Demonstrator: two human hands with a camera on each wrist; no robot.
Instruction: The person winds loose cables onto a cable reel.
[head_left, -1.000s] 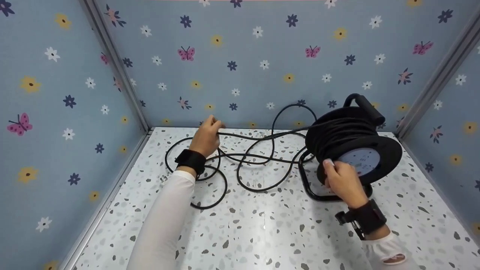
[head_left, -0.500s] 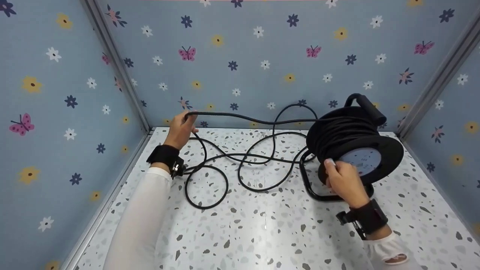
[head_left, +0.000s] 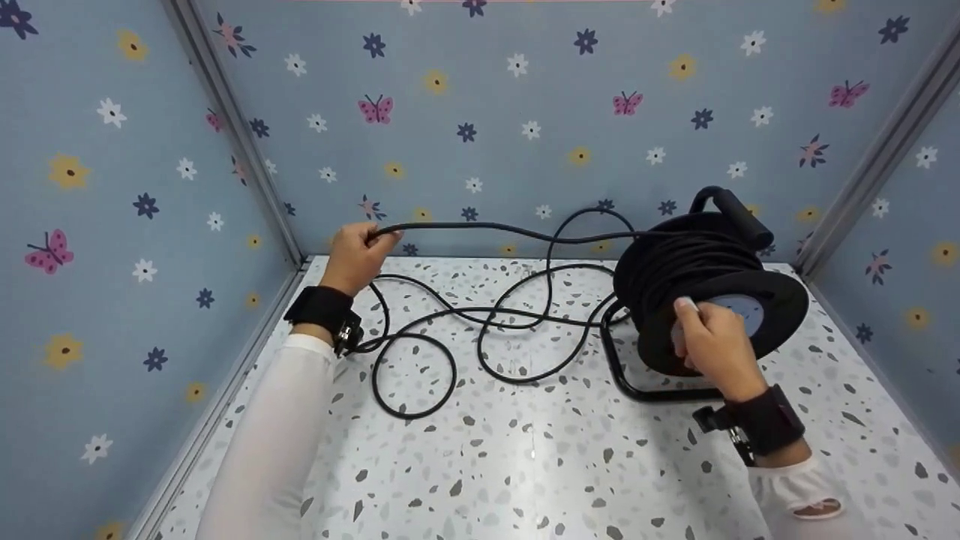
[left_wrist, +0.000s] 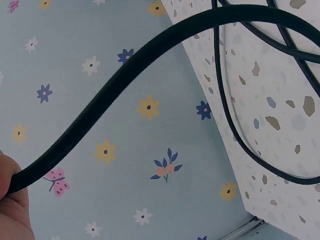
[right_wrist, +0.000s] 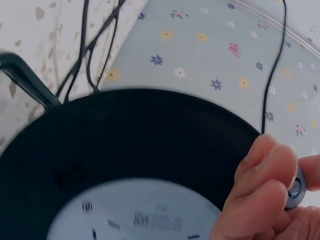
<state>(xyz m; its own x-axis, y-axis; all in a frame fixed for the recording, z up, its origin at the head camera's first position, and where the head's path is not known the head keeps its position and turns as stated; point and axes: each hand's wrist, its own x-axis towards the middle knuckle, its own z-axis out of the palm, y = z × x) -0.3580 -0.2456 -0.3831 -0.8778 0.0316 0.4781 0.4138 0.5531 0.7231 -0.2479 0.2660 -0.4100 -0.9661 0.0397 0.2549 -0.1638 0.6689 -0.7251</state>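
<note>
Left hand [head_left: 356, 255]: fingers curled, pinching black cable [head_left: 480, 225] above speckled surface [head_left: 517, 465]; the length runs across to the cable reel [head_left: 784, 304], near flowered back wall [head_left: 495, 90]. Right hand [head_left: 716, 341]: curled, gripping reel's grey knob [right_wrist: 295, 188]. Loose loops [head_left: 517, 381] lie between.

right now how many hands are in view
2: the left hand grips the cable, out left of the reel; the right hand holds a grey knob at the reel. No others show.

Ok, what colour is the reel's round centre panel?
Pale grey-blue with dark markings; the panel shows best in the right wrist view.
</note>
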